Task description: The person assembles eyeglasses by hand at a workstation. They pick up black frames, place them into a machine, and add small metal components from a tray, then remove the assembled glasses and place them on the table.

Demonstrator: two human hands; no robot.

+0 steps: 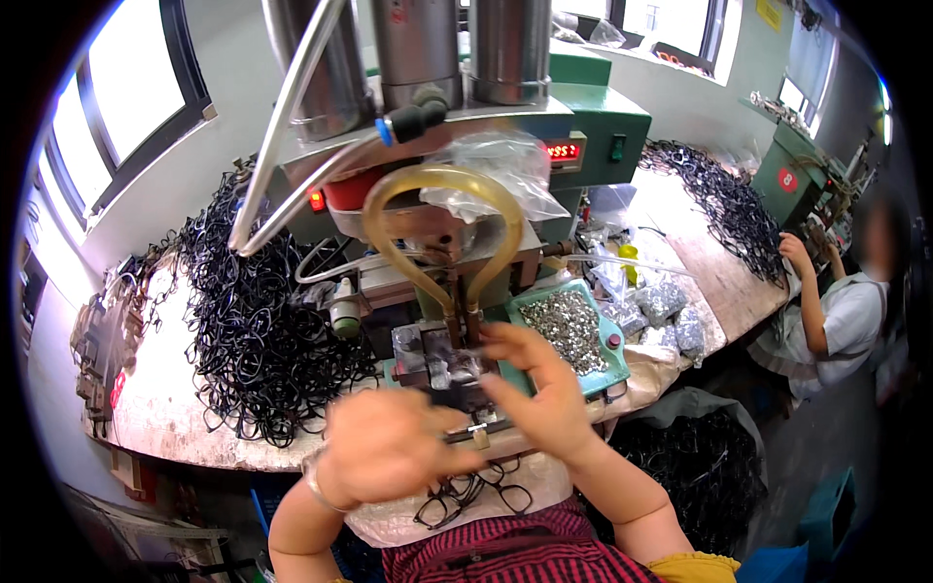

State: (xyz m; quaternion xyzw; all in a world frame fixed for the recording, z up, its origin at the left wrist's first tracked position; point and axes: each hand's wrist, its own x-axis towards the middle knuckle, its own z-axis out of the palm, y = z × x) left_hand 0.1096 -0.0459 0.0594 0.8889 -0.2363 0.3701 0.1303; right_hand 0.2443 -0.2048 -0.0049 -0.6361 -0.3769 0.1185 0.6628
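Observation:
My left hand [397,442] is smeared by motion in front of the machine's small metal fixture [442,369]; what its fingers hold, if anything, cannot be made out. On the fixture's other side is my right hand [544,394], thumb and index finger spread apart, nothing visible between them. Its fingertips are close to the fixture and a pair of upright metal tips [462,325] fed by a looped amber hose [442,175]. Black eyeglass frames [471,494] lie on a pale cloth over my lap, below my hands.
A large heap of black eyeglass frames [258,330] covers the table's left; another heap [719,204] lies at the far right. Beside my right hand stands a green tray [622,369] of small metal parts, with bagged parts [661,301] beyond. A co-worker [846,311] sits at right.

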